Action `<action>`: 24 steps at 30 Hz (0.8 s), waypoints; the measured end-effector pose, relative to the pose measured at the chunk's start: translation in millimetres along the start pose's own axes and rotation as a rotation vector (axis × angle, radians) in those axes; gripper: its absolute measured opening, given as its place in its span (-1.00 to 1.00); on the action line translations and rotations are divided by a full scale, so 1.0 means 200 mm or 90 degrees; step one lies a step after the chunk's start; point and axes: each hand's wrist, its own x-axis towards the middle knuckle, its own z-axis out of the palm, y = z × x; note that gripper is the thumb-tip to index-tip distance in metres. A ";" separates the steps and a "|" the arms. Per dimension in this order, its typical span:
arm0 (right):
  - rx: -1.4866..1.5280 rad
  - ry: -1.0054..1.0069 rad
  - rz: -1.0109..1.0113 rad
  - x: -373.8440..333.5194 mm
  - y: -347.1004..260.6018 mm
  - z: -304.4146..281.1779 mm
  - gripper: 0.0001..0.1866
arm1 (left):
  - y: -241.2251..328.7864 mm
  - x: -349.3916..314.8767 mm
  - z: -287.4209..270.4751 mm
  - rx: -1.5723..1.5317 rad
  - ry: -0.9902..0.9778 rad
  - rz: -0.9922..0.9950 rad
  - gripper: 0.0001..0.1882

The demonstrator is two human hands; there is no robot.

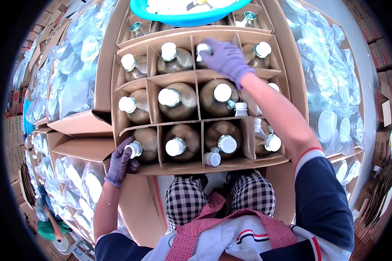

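Observation:
A divided cardboard box (222, 164) in front of me holds several large clear bottles (181, 135) with white caps, one to a compartment. My right hand (225, 58), in a purple glove, reaches over the box. Its fingers close round a white cap (203, 51) in the far row, third from the left, and hide much of that bottle. At the near left corner, my gloved left hand (121, 162) has its fingers closed about the white cap (134, 149) of the bottle there. Loose white caps (212, 158) lie between bottles on the near and right sides.
A blue basin (191, 18) of white pieces rests on another box of bottles beyond. Plastic-wrapped clear items (324, 82) fill cartons on the right; similar wrapped items (76, 61) stand left. Open carton flaps (80, 124) jut beside the box. Another person (52, 228) is at far lower left.

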 end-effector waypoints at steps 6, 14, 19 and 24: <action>-0.137 -0.025 0.012 0.10 0.13 -0.07 -0.34 | 0.02 0.02 0.05 0.010 0.010 0.000 -0.43; -0.027 0.045 0.084 0.37 0.33 0.11 -0.27 | -0.01 0.08 -0.12 0.553 0.072 0.314 -0.49; -0.037 0.310 -0.109 -0.14 0.28 -0.17 -0.55 | 0.61 -0.04 0.49 0.546 0.065 0.602 -0.55; -0.110 -0.142 0.036 -0.94 0.30 -0.33 -0.58 | 0.64 0.35 1.30 0.520 -0.309 0.440 -0.47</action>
